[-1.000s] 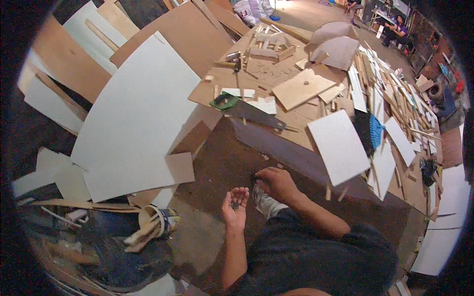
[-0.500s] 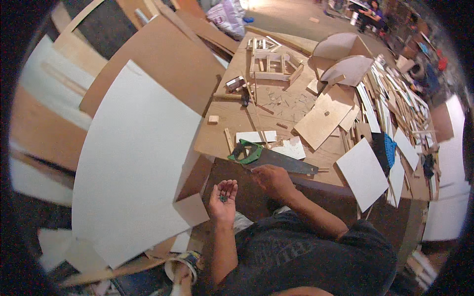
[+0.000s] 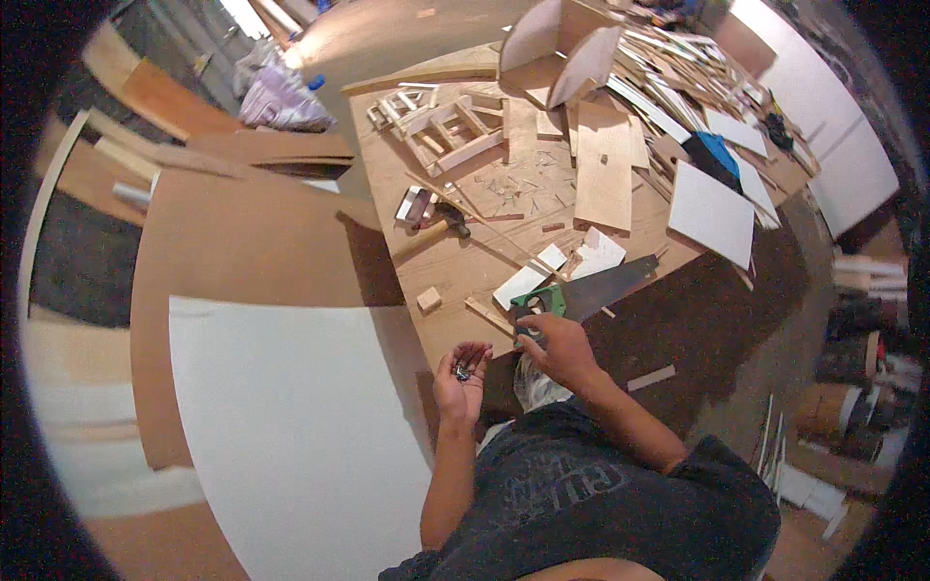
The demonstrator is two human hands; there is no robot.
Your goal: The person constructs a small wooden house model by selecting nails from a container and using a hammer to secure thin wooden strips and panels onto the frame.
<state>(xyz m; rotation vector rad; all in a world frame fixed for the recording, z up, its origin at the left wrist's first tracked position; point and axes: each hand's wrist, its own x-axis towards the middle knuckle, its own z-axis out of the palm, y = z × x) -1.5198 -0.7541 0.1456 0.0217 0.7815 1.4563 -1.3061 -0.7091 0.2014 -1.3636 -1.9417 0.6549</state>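
My left hand [image 3: 459,391] is palm up and cupped around a small heap of dark metal bits [image 3: 461,372], perhaps nails. My right hand [image 3: 560,351] has its fingers curled at the table's near edge, overlapping the green handle of a handsaw [image 3: 610,289] in this view; what is in its fingers I cannot make out. The saw lies across white board offcuts [image 3: 518,283] on the plywood table [image 3: 407,276]. A small wood block [image 3: 429,299] sits to the left, and a hammer [image 3: 436,232] lies farther back among sticks and scattered nails.
A small slatted wooden frame [image 3: 455,136], curved panels [image 3: 572,68] and piled strips [image 3: 668,68] crowd the back and right. A large white sheet [image 3: 281,416] and brown boards [image 3: 242,232] stand at the left. A pale sack [image 3: 286,97] is at the far back.
The view has swung rightward and closer to the table. My right hand now overlaps the saw's handle, and my left hand has come to the table's near edge, still cupping the bits.
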